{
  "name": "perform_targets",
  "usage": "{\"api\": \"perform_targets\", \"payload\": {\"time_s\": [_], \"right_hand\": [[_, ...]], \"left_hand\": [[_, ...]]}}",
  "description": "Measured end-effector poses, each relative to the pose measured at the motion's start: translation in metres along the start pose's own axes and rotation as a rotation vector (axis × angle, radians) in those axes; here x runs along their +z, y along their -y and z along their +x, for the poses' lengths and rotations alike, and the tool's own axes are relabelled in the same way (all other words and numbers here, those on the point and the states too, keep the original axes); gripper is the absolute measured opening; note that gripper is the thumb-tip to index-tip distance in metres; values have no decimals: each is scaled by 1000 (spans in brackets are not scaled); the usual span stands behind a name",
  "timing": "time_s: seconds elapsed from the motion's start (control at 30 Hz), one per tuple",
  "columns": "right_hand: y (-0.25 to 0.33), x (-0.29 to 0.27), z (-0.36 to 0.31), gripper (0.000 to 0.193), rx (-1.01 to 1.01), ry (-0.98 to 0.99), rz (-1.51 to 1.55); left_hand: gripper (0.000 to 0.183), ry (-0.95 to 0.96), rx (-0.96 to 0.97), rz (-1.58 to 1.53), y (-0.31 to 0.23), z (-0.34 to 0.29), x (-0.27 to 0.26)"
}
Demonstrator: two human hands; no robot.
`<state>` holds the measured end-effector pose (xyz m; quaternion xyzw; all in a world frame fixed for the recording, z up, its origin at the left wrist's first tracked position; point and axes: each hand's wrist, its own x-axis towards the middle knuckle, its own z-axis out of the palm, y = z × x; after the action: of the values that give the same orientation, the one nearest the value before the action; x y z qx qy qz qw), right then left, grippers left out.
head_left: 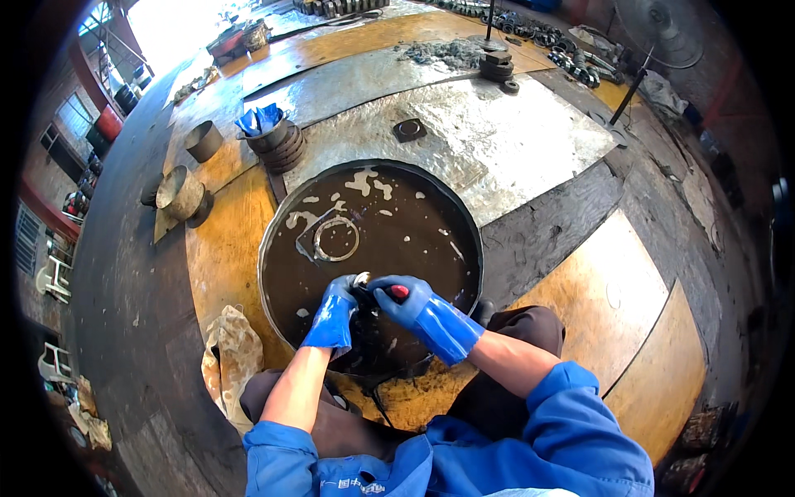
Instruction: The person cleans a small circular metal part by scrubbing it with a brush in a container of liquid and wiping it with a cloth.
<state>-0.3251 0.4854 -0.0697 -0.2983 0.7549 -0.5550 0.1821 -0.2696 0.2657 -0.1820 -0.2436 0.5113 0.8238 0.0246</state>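
Both my hands wear blue rubber gloves and meet over the near part of a wide round metal tub [479, 248] of dark liquid with pale foam patches. My left hand [338, 302] is closed around a small dark piece with a pale end, mostly hidden by the fingers. Held in my right hand [404, 302] is a red-handled tool [400, 291]; its working end is hidden between the hands. Beyond them, a pale metal ring [358, 241] shows at the liquid's surface, beside a flat angular edge.
Behind the tub at left stand stacked dark rings [281, 151] topped with blue material, and metal cylinders [179, 195]. A dark square part [408, 130] lies on the metal floor sheet [530, 137]. A crumpled bag [232, 348] sits by my left knee. A pedestal fan [658, 33] stands far right.
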Motion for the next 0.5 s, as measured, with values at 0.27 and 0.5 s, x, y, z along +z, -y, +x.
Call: {"api": "perform_targets", "payload": {"time_s": [0.27,0.5], "right_hand": [[-7,-8,29,16,-119,-130,129],[-31,-17,33,18,228,-245,85]], "left_hand": [[20,-189,78,970,-33,-25,25],[34,-137,340,1041,-14,-11,19]]}}
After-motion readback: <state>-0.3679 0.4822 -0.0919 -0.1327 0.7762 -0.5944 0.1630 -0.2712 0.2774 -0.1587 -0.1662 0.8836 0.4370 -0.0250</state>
